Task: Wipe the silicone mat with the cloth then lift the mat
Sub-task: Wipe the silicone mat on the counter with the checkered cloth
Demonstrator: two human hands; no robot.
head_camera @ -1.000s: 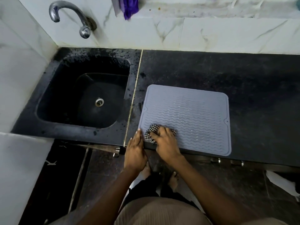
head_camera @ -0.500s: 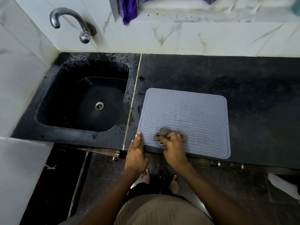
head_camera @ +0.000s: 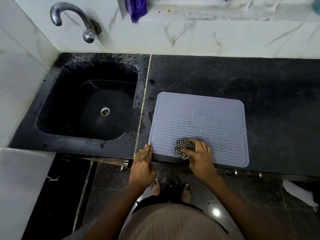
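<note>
A grey silicone mat (head_camera: 199,118) with wavy ridges lies flat on the black counter (head_camera: 268,94), its near edge at the counter's front. My right hand (head_camera: 199,156) grips a bunched black-and-white checked cloth (head_camera: 184,147) and presses it on the mat's near middle. At the mat's near left corner my left hand (head_camera: 142,163) rests with straight fingers against the mat's edge and the counter's front. The hand covers that corner of the mat.
A black sink (head_camera: 86,104) with a metal drain sits left of the mat, under a chrome tap (head_camera: 76,19). White marble tiles line the wall; purple cloth (head_camera: 137,7) hangs from a ledge above. My bare feet (head_camera: 170,189) stand on the dark floor below.
My right hand has slid the cloth to the right along the mat's near edge, from the left corner toward the middle. The left hand stays at the corner.
</note>
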